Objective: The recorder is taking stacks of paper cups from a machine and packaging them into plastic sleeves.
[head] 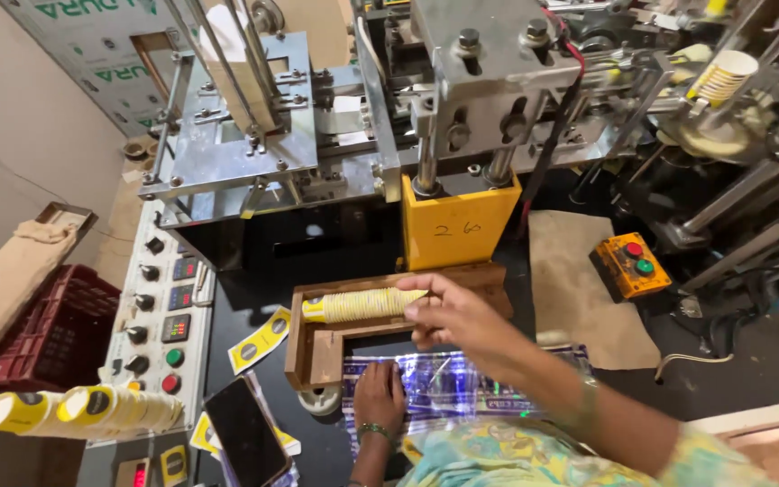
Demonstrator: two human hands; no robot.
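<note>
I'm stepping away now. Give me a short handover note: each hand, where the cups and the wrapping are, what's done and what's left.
Right hand: fingers on the end of a yellow cup stack lying sideways in the wooden tray.
Left hand: flat on the shiny plastic sleeves in front of the tray.
Done: one stack sits in the tray.
Left: that stack is not yet in a sleeve; two more cup stacks wait by the control panel.

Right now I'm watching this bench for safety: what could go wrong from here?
1. The right hand grips only one end of the nested paper cup stack lying in the wooden tray; the stack may separate if lifted.
2. The phone lies near the bench edge by the left hand and could be knocked off.
</note>
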